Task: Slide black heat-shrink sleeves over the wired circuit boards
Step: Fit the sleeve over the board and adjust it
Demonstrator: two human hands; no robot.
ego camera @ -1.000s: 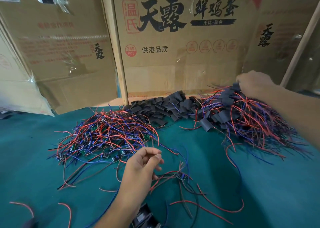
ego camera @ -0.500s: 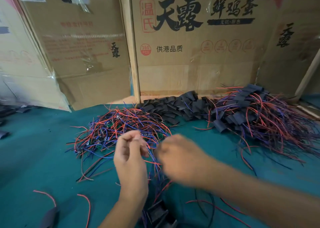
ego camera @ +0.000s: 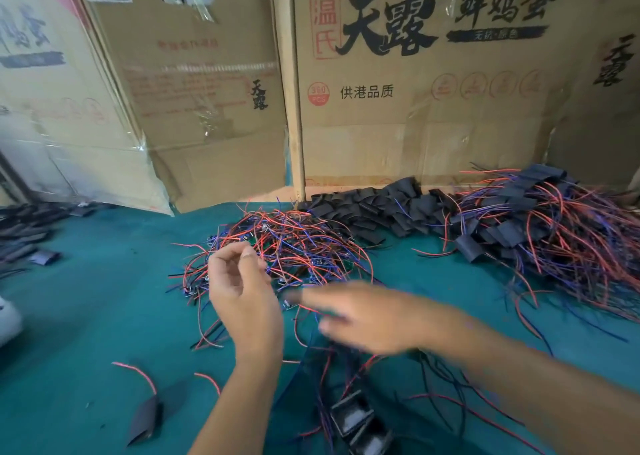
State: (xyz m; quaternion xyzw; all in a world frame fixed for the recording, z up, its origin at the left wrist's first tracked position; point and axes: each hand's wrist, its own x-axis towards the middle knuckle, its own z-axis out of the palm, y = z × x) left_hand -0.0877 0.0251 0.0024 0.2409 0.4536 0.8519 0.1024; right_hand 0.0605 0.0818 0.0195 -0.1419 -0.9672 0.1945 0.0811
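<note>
A tangle of red and blue wires with small circuit boards [ego camera: 298, 243] lies mid-table on the green cloth [ego camera: 104, 316]. Behind it is a heap of flat black heat-shrink sleeves [ego camera: 377, 208]. To the right is a larger pile of wired boards with black sleeves on them [ego camera: 554, 233]. My left hand [ego camera: 242, 292] hovers over the near edge of the tangle, fingers loosely curled, with nothing visible in it. My right hand [ego camera: 367, 316] is blurred, its fingers stretched left toward a small board [ego camera: 287, 304] at the tangle's edge.
Cardboard boxes [ego camera: 398, 115] stand as a wall along the back of the table. One loose black sleeve [ego camera: 145, 420] with a red wire lies near left. More sleeves [ego camera: 24, 233] lie far left. Black sleeves and loose wires [ego camera: 356, 420] sit by my forearms.
My right hand left the sleeved pile at the right and swung across to the centre beside my left hand. My left hand lifted slightly over the tangle. The view shifted left.
</note>
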